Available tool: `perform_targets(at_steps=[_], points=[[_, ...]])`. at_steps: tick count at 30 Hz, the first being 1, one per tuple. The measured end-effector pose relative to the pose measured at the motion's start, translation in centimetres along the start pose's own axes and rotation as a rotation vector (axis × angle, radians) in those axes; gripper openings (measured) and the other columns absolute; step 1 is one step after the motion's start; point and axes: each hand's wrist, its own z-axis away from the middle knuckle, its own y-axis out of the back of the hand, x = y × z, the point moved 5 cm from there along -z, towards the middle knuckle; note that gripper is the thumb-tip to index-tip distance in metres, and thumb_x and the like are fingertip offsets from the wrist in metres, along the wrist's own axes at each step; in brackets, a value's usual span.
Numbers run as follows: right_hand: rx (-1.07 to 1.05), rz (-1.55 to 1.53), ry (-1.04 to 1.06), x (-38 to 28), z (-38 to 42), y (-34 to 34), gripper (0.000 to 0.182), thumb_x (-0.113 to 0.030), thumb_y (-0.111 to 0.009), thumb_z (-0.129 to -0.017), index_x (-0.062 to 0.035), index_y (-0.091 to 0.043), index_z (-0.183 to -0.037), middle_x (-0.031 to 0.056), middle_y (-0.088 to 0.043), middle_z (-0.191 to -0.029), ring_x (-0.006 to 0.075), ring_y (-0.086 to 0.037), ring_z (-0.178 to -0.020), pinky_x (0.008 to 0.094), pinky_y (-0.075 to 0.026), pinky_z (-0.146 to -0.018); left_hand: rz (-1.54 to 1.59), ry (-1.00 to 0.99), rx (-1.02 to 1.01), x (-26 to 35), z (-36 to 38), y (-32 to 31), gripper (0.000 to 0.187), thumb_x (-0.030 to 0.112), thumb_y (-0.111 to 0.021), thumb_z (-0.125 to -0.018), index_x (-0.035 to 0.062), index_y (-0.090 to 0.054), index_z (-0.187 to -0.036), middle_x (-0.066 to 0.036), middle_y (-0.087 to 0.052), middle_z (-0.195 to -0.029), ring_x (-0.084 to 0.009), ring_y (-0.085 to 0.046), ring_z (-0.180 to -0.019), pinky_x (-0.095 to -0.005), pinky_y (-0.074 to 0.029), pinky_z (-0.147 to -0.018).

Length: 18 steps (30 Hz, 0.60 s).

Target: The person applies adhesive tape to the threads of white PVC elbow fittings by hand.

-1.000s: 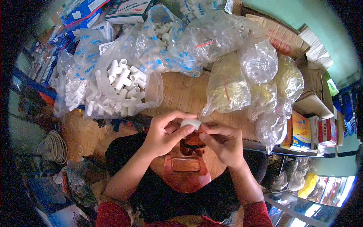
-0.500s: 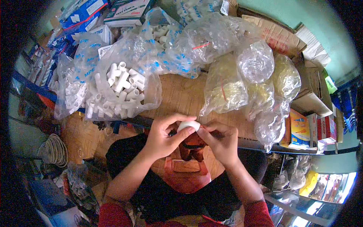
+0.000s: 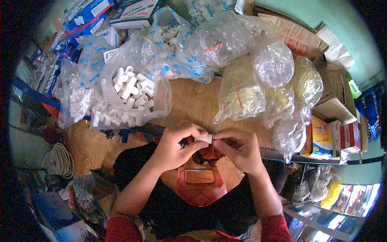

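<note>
A small white plastic pipe fitting (image 3: pixel 204 139) is held over my lap, just off the front edge of the table (image 3: pixel 189 101). My left hand (image 3: pixel 177 145) pinches it between thumb and fingers, which cover most of it. The thumb and fingertips of my right hand (image 3: pixel 240 150) are closed at its right end. Whether the right fingers also hold something small there is hidden. Similar white pipe fittings (image 3: pixel 131 86), some of them tees, fill an open clear plastic bag (image 3: pixel 163 97) on the table to the left.
Tied clear bags (image 3: pixel 242 94) lie on the table's right side, beside cardboard boxes (image 3: pixel 334 105) and small product boxes (image 3: pixel 350 137). More boxes (image 3: pixel 135 14) stand at the back left. Below on the left, a coil of cable (image 3: pixel 58 160) rests near the floor. A red stool (image 3: pixel 201 187) shows between my legs.
The white fitting has turned in my fingers, so its rounded side no longer shows and a short straight part does. My right hand has shifted slightly to the right.
</note>
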Motion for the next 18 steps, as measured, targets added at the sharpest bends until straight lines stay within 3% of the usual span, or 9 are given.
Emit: perform_targets(at_steps=[1,6,10,13,16,18], points=[[-0.014,-0.028,-0.013,0.4,0.0,0.0,0.011,-0.004,-0.069,-0.080,0.0015,-0.068,-0.089,0.0056,-0.065,-0.083,0.0085,-0.060,-0.071,0.0228,-0.049,-0.063,-0.041,-0.076,0.019,0.3,-0.1,-0.1,0.018,0.006,-0.074,-0.073,0.0019,-0.059,-0.082,-0.010,-0.067,-0.086,-0.0213,-0.063,-0.075,-0.0294,-0.047,-0.065],[-0.069,-0.147,-0.142,0.9,0.2,0.0,0.011,-0.003,-0.069,-0.080,0.0019,-0.064,-0.088,0.0056,-0.064,-0.083,0.0090,-0.060,-0.074,0.0235,-0.048,-0.064,-0.021,-0.033,-0.033,0.6,-0.3,-0.1,0.019,0.005,-0.076,-0.070,0.0032,-0.060,-0.081,-0.008,-0.067,-0.087,-0.0232,-0.062,-0.080,-0.0314,-0.047,-0.068],[0.040,-0.203,-0.021,1.3,0.0,-0.1,0.016,-0.002,-0.071,-0.078,0.0007,-0.061,-0.090,0.0065,-0.065,-0.082,0.0093,-0.061,-0.074,0.0238,-0.049,-0.065,-0.055,-0.159,-0.083,1.2,-0.7,0.5,0.021,0.005,-0.076,-0.069,0.0032,-0.059,-0.082,-0.008,-0.066,-0.086,-0.0230,-0.062,-0.078,-0.0308,-0.047,-0.068],[0.105,-0.226,-0.015,1.0,0.0,-0.1,0.018,-0.002,-0.072,-0.077,0.0003,-0.060,-0.091,0.0069,-0.066,-0.081,0.0100,-0.061,-0.072,0.0241,-0.050,-0.065,0.032,-0.004,-0.106,0.8,-0.2,0.5,0.021,0.006,-0.076,-0.070,0.0035,-0.059,-0.083,-0.008,-0.066,-0.086,-0.0207,-0.062,-0.077,-0.0288,-0.046,-0.067],[0.113,-0.179,-0.055,1.1,0.0,-0.2,0.018,-0.002,-0.072,-0.077,0.0003,-0.061,-0.091,0.0069,-0.066,-0.080,0.0107,-0.062,-0.072,0.0248,-0.051,-0.065,0.069,0.070,-0.097,0.6,0.1,0.4,0.021,0.004,-0.076,-0.072,0.0021,-0.059,-0.085,-0.008,-0.065,-0.091,-0.0141,-0.060,-0.081,-0.0271,-0.046,-0.069],[0.118,-0.162,-0.056,1.0,0.1,-0.4,0.018,-0.003,-0.071,-0.078,0.0001,-0.061,-0.092,0.0065,-0.066,-0.080,0.0109,-0.062,-0.072,0.0252,-0.051,-0.065,0.078,0.072,-0.108,0.1,0.3,0.4,0.022,0.004,-0.076,-0.072,0.0023,-0.059,-0.087,-0.008,-0.064,-0.091,-0.0151,-0.061,-0.082,-0.0276,-0.047,-0.071]])
